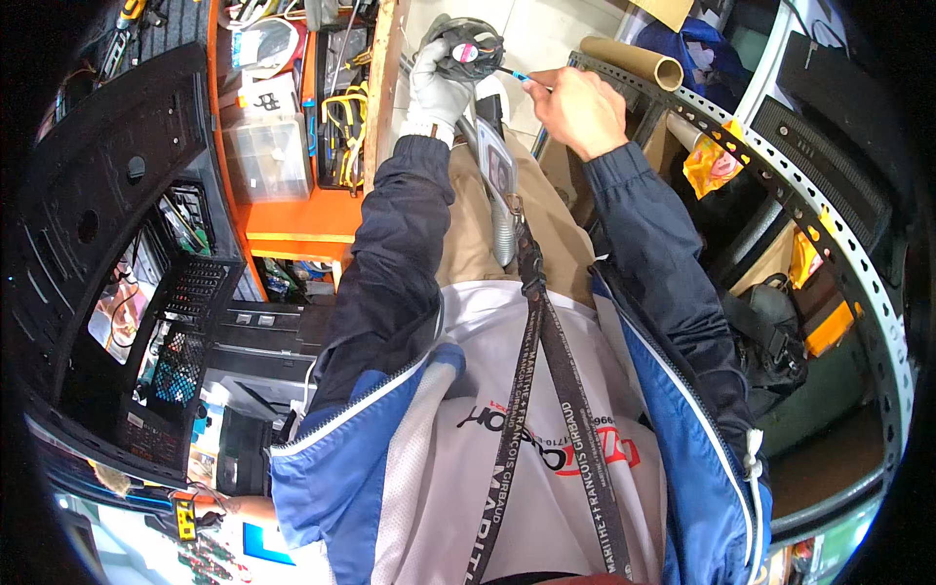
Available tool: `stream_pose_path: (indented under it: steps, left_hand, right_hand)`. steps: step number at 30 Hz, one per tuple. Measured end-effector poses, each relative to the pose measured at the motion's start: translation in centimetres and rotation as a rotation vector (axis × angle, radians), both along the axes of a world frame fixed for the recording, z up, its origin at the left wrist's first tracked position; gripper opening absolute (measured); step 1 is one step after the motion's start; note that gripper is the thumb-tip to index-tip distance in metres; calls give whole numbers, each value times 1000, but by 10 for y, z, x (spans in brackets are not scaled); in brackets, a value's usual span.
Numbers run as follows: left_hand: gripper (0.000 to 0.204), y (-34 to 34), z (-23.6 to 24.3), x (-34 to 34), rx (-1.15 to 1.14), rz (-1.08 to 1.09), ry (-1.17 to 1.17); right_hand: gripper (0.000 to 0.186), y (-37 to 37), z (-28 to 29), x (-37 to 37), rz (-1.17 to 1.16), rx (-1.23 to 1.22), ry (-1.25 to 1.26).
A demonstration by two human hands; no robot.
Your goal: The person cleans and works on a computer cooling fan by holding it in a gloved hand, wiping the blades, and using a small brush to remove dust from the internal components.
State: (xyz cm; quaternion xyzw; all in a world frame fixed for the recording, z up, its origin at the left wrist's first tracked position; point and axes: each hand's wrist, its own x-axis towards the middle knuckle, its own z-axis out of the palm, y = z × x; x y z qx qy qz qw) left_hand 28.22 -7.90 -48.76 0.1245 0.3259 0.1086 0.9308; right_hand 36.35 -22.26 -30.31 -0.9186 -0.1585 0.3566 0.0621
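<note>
My left hand (pixel 432 93), in a pale glove, is closed around a round black cooling fan (pixel 472 49) with a pink and white label at its centre. My bare right hand (pixel 582 112) pinches a slim blue tool (pixel 520 76) with a dark, thin end. That end reaches to the fan's lower right rim; whether it touches is too small to tell. Both hands are out in front of me, over the light tiled floor. The left palm is mostly hidden behind the fan.
Left are orange shelves (pixel 292 219) with a clear plastic box (pixel 265 161) and tools, and a black computer case panel (pixel 97 234). Right stands a perforated metal rack (pixel 780 180) with a cardboard tube (pixel 634 63) and a black bag (pixel 770 341). A badge (pixel 497 168) hangs below my hands.
</note>
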Motion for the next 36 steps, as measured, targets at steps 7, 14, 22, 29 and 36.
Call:
stream_pose_path:
  steps: [7, 14, 22, 29, 36]
  left_hand:
    - [45, 10, -10, 4, 32, 82, 56]
    - [43, -15, 0, 18, 257, 63, -10]
    - [51, -8, 8, 14, 91, 86, 34]
    - [40, -7, 15, 13, 192, 70, -52]
    - [44, -10, 19, 17, 183, 50, -16]
  right_hand:
    - [32, -16, 7, 2, 56, -12, -137]
    - [26, 1, -6, -18, 155, 149, -212]
    - [23, -5, -16, -23, 120, 294, -262]
    - [30, 1, -14, -23, -2, 208, -156]
    - [31, 5, -16, -18, -114, 348, -19]
